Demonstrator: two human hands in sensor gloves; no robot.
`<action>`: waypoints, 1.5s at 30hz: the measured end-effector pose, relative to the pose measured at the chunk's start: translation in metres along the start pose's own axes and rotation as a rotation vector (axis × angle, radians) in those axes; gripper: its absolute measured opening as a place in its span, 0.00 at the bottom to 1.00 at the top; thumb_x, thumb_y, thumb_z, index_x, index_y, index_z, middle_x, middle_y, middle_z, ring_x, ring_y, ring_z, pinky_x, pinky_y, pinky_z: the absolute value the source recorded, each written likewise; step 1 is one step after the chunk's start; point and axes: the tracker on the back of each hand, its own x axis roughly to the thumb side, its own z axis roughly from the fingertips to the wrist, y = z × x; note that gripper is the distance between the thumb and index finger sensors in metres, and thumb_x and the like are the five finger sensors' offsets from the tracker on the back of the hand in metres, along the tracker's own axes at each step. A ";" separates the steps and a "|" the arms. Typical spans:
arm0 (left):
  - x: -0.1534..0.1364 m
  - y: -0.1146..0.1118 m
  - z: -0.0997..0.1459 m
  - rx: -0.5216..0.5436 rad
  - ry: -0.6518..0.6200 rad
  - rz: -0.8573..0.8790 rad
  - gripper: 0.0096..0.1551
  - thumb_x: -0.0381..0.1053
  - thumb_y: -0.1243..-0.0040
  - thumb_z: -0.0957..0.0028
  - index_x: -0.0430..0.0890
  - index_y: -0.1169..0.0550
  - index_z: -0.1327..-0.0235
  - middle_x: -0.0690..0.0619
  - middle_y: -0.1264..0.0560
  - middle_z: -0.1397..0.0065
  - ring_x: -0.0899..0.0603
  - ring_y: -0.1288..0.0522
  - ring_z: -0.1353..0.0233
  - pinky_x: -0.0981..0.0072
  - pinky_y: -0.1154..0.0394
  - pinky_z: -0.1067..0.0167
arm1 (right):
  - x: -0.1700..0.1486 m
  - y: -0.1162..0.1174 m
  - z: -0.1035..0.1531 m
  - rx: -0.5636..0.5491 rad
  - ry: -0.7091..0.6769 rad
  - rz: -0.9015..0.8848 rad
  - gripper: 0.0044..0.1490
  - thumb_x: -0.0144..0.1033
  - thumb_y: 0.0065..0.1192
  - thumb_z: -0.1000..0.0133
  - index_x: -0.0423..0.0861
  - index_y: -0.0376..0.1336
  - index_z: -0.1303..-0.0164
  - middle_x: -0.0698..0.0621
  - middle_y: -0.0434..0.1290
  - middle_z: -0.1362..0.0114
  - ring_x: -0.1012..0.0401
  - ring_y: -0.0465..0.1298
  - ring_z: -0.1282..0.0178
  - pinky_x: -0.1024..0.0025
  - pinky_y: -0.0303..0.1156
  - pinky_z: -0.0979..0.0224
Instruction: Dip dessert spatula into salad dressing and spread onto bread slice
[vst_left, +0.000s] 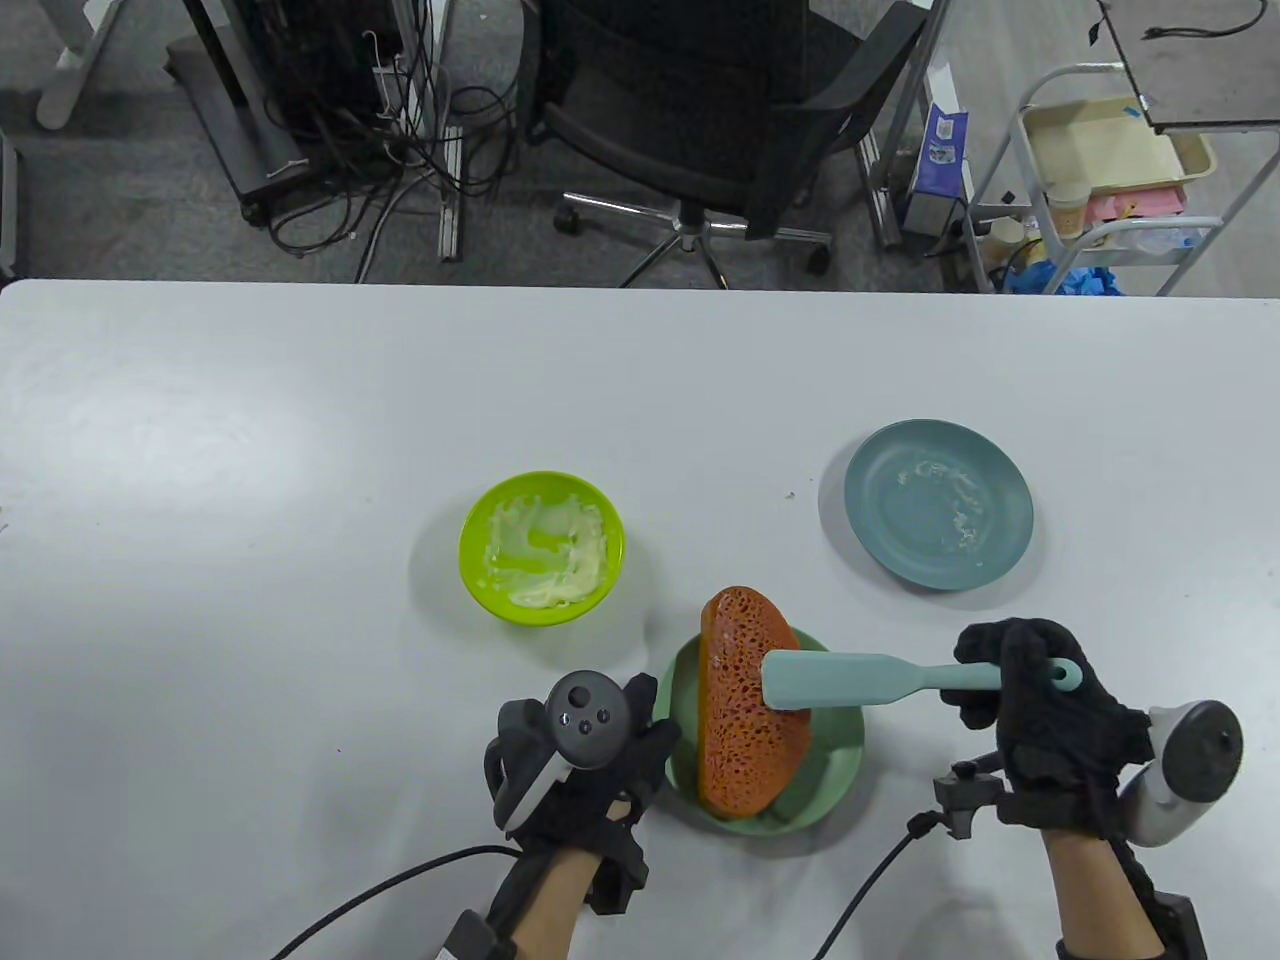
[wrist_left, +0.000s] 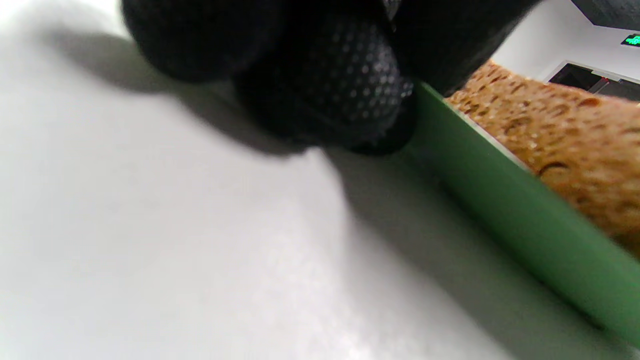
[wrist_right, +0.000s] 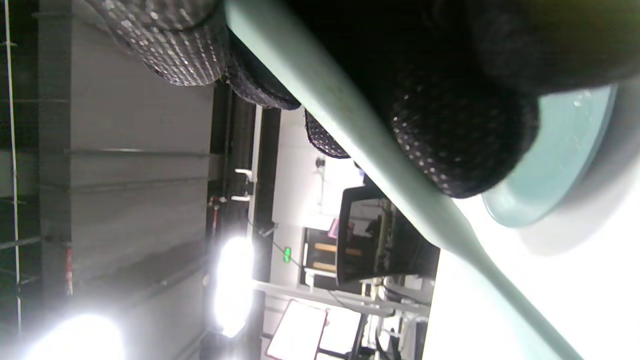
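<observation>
R hand (vst_left: 1040, 720) gripping dessert spatula (vst_left: 850, 680) handle, blade lying on bread slice (vst_left: 745, 730); L hand (vst_left: 580, 760), fingers curled, touching green plate (vst_left: 830, 780) rim.

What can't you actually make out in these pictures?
- Underside of the spatula blade, table view: faces down onto the bread slice, so any dressing on it is hidden.
- Left hand fingers, table view: the tracker covers them; the left wrist view is blurred.
- Spatula blade, right wrist view: cut off by the frame edge.
</observation>
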 end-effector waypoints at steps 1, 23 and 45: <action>0.000 0.000 0.000 0.000 0.000 0.000 0.32 0.57 0.35 0.44 0.43 0.26 0.31 0.57 0.15 0.55 0.54 0.14 0.64 0.70 0.16 0.67 | 0.000 -0.003 -0.001 -0.009 0.006 -0.015 0.25 0.50 0.60 0.47 0.43 0.70 0.53 0.36 0.77 0.48 0.39 0.80 0.67 0.54 0.79 0.67; 0.000 0.000 0.000 -0.003 -0.002 0.000 0.32 0.57 0.35 0.44 0.43 0.27 0.30 0.56 0.15 0.55 0.54 0.14 0.64 0.70 0.16 0.67 | -0.018 0.005 -0.004 0.086 0.047 -0.076 0.27 0.53 0.63 0.48 0.44 0.69 0.51 0.37 0.77 0.48 0.41 0.83 0.67 0.57 0.83 0.68; 0.000 -0.001 0.000 -0.003 -0.005 -0.005 0.32 0.57 0.35 0.44 0.43 0.27 0.30 0.56 0.15 0.55 0.54 0.14 0.64 0.70 0.16 0.67 | -0.039 0.033 0.002 0.138 0.126 -0.154 0.27 0.52 0.64 0.49 0.44 0.68 0.49 0.36 0.76 0.45 0.40 0.83 0.63 0.56 0.85 0.64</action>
